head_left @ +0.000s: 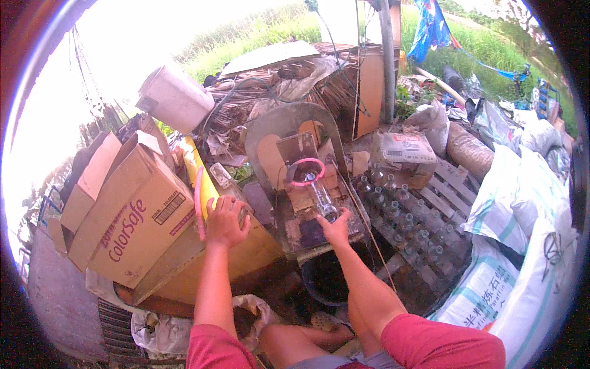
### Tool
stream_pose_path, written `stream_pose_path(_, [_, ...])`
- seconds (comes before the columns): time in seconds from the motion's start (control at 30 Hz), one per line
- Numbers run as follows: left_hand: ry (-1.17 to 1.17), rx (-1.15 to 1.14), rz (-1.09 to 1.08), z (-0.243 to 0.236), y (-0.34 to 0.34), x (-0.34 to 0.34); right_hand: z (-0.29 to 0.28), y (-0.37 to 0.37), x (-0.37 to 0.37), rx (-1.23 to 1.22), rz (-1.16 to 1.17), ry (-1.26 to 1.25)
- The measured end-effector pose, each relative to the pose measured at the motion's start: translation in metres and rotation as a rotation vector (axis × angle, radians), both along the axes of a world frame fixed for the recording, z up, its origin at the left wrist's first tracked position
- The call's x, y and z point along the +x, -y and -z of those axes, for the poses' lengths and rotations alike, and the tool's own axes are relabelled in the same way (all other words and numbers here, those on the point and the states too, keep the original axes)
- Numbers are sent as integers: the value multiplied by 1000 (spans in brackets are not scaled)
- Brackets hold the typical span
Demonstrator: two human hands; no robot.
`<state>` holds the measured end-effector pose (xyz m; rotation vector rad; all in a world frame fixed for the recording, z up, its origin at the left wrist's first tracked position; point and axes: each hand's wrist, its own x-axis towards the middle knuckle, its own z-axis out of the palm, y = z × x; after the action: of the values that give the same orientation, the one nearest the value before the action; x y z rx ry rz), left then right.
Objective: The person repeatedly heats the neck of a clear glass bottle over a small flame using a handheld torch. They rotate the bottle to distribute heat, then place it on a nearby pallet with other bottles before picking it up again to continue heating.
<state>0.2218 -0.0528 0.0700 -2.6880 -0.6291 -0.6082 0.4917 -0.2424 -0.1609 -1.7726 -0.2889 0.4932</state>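
My right hand is closed around the base end of a clear glass bottle. The bottle lies tilted, its far end within the outline of a pink ring. Ring and bottle are over an old chair stacked with brown blocks. My left hand has curled fingers beside a curved pink strip and a yellow sheet or tube. What these fingers grip, if anything, is hidden.
Several clear glass bottles stand at the right by a wooden pallet and a closed carton. White sacks fill the far right. Open cardboard boxes crowd the left; a black bucket sits below the chair.
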Motion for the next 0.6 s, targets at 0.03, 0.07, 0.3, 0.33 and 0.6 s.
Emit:
stream_pose_path(0.03, [1, 2, 1, 0, 0, 0, -1, 1, 0, -16, -4, 23])
stream_pose_path(0.07, [-5, 0, -7, 0, 0, 0, -2, 1, 0, -53, -10, 23])
stream_pose_path(0.3, [9, 8, 0, 2, 1, 1, 6, -9, 5, 325, 21, -605])
stream_pose_path(0.33, [4, 1, -4, 1, 1, 1, 8, -9, 5, 299, 21, -585])
stream_pose_path(0.6, [-6, -24, -3, 0, -1, -2, -18, 7, -12, -44, 14, 2])
